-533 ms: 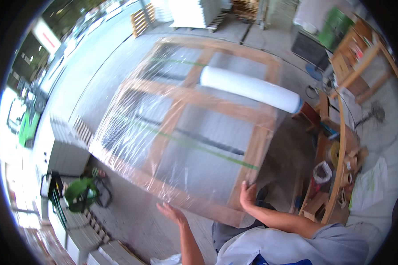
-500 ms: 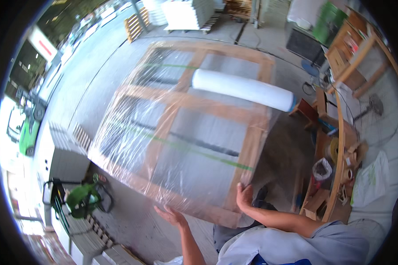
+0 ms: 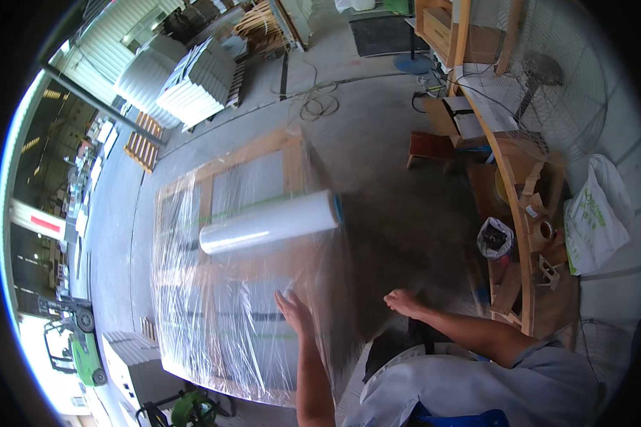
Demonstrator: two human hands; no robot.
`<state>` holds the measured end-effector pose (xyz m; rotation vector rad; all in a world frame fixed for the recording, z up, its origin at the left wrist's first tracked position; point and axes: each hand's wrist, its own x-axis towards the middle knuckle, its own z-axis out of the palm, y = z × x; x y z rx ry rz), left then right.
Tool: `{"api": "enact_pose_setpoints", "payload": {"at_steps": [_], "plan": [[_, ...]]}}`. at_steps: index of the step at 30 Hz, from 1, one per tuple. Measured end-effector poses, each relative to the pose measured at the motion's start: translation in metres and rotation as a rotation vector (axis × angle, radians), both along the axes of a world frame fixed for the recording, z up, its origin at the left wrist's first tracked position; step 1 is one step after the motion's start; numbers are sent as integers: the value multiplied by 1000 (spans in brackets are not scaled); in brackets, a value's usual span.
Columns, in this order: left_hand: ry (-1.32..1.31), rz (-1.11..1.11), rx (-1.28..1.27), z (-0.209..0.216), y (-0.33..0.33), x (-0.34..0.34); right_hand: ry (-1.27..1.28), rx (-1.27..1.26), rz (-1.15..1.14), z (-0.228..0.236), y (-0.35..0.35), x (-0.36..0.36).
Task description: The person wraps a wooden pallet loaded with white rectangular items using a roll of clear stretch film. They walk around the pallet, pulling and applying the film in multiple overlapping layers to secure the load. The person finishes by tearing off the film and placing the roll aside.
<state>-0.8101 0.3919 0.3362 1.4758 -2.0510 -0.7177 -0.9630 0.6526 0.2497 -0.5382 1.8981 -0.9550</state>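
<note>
A large crate-like load (image 3: 228, 277), framed in brown and wrapped in clear film, stands in front of me. A thick white roll of stretch film (image 3: 271, 222) lies across its top, with a blue end at the right. My left hand (image 3: 294, 312) is over the near part of the load, its fingers spread and nothing in them; whether it touches the film I cannot tell. To the right of the load, my right hand (image 3: 404, 302) hangs apart from it with its fingers curled in. Nothing shows in that hand.
On the right, a wooden shelf (image 3: 520, 242) holds tape rolls and scraps; a small brown stool (image 3: 431, 147) stands beside it. A standing fan (image 3: 541, 71) and a white bag (image 3: 597, 213) are farther right. Cable (image 3: 319, 105) coils on the floor. A green forklift (image 3: 84, 349) is at left.
My view has turned, so the load appears farther left and turned. My left hand is now over the load's near part; my right hand is away from the corner it was at.
</note>
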Motion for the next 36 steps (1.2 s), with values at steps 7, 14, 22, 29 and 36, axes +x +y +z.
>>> {"api": "enact_pose_setpoints", "payload": {"at_steps": [7, 14, 22, 29, 36], "plan": [[2, 155, -92, -40, -100, -114, -73, -180, -467, 10, -21, -127], [175, 331, -45, -64, -141, -205, 148, -341, -512, 52, -205, -327], [-26, 391, -192, 0, -168, -278, 207, -431, -455, 27, -513, -433], [-89, 396, -189, 27, -185, -313, 297, -491, -476, -16, -540, -404], [32, 740, -25, 23, -205, -344, 489, -376, -80, 31, -488, -377]]}}
